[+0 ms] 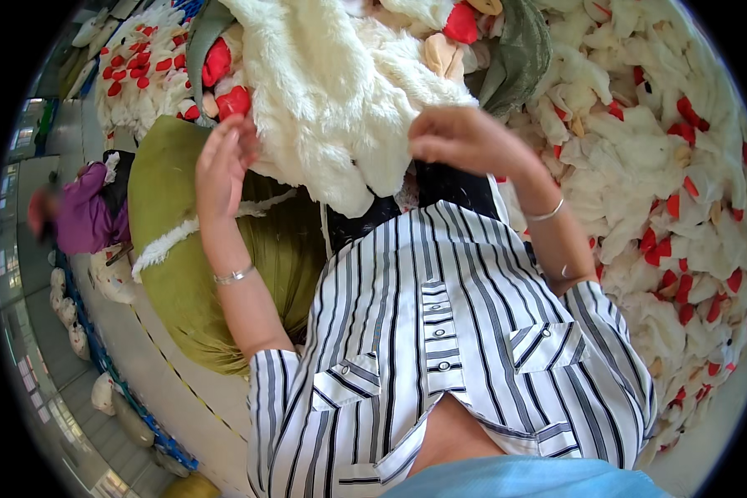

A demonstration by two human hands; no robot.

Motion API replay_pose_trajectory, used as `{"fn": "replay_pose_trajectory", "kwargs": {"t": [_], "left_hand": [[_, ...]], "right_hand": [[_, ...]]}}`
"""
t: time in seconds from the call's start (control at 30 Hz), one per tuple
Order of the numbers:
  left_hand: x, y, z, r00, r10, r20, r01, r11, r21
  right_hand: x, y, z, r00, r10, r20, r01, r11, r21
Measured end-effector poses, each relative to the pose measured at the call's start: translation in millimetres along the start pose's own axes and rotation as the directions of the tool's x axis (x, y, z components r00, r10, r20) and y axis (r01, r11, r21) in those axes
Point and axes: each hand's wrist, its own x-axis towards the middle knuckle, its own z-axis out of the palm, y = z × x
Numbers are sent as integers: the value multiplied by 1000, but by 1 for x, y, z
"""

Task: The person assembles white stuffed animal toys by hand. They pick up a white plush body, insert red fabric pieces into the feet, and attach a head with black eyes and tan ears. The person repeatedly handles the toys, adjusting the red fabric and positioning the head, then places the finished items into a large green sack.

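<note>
A white fluffy plush skin point(324, 91) with red and beige parts drapes over my lap, its lower end hanging between my knees. My left hand point(222, 166) is raised at its left edge, fingers stretched and apart, just below a red fabric piece point(233, 101). Nothing shows in that hand. On the other side of the plush, my right hand point(456, 139) is bent inward, its fingers curled and smeared by motion. Whether it grips anything is hidden. A beige fabric piece point(446, 56) lies just above my right hand.
A large heap of white plush skins with red parts point(656, 166) fills the right side. A stuffed olive-green sack point(170, 183) leans at my left. Grey-green cloth point(519, 54) borders the plush. Farther left sits a person in purple point(95, 207), beside a row of white plush pieces point(70, 311).
</note>
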Motion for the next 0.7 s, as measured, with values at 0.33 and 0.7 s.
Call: {"fn": "replay_pose_trajectory", "kwargs": {"t": [0.33, 0.7], "left_hand": [[-41, -100, 77, 984, -172, 35, 167, 979, 119], [-44, -74, 74, 947, 130, -293, -189, 965, -181]], "right_hand": [[26, 18, 65, 984, -36, -175, 17, 994, -109], [3, -17, 33, 799, -121, -589, 379, 862, 337]]}}
